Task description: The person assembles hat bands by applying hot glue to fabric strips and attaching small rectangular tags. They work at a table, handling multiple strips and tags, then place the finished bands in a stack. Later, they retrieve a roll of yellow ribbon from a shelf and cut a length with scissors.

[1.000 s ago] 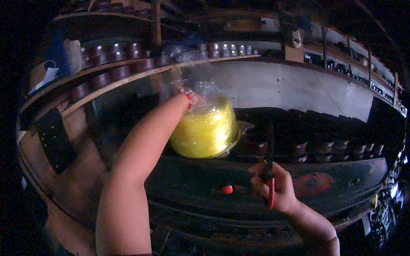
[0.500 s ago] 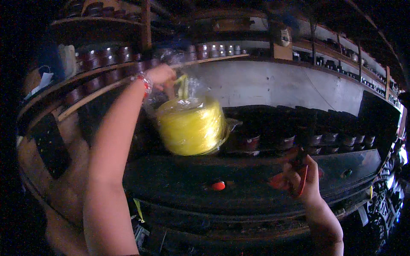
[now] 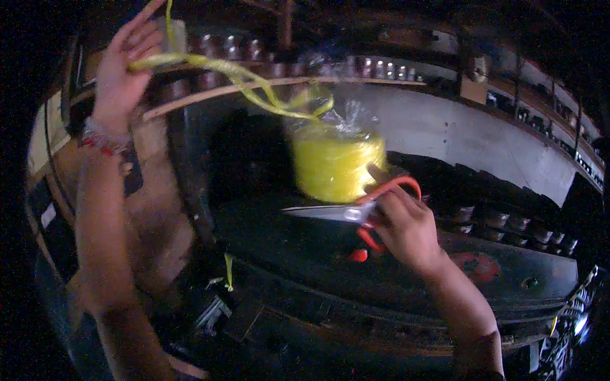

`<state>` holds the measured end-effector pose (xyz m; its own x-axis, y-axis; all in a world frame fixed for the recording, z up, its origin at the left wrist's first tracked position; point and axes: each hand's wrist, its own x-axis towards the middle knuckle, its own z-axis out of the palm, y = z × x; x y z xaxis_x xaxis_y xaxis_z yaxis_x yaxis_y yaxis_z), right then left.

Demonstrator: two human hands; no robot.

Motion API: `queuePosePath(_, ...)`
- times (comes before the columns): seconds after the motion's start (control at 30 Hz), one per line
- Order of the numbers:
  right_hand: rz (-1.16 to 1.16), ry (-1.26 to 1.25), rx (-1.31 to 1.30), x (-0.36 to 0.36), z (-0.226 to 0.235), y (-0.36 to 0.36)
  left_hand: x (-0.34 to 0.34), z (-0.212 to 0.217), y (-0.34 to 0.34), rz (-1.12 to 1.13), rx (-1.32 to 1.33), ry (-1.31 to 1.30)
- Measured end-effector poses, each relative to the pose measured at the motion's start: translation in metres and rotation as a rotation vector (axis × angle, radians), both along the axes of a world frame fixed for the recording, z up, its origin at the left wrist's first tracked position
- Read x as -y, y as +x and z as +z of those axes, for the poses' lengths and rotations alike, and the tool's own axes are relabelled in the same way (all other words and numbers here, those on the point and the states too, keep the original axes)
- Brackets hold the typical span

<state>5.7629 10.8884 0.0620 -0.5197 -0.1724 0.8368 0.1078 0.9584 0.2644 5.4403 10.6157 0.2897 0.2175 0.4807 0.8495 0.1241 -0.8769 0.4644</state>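
A thick roll of yellow plastic twine [image 3: 333, 162] in clear wrap shows above the dark bench; whether anything supports it I cannot make out. From its top a loose twine strand [image 3: 254, 82] runs up and left to my left hand [image 3: 121, 79]. That hand is raised at the upper left, pinching the strand, with a finger pointing up. Around the red handles of a pair of scissors [image 3: 324, 213], my right hand [image 3: 406, 232] is closed. The blades point left, just below the roll, and look nearly together. Motion smears the roll and strand.
A small red object [image 3: 358, 255] lies on the dark bench [image 3: 419, 289]. Dark red tins [image 3: 502, 219] line its back. Behind, a wooden shelf [image 3: 356, 80] carries more tins. A yellow strip [image 3: 229, 272] hangs at the bench's left edge.
My left hand has moved off the roll, up and left, drawing out a strand. My right hand has risen leftward with the scissors, now beside the roll. The view has shifted.
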Motion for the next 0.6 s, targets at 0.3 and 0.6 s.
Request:
queuePosePath(0.3, -0.244, 0.001, -0.037, -0.051, 0.014, -0.118, 0.353, -0.118, -0.023, 1.401, 0.016, -0.191)
queuePosePath(0.6, -0.124, -0.295, -0.141, -0.059, 0.014, -0.112, 0.564, -0.334, -0.005, 2.005, 0.209, -0.959)
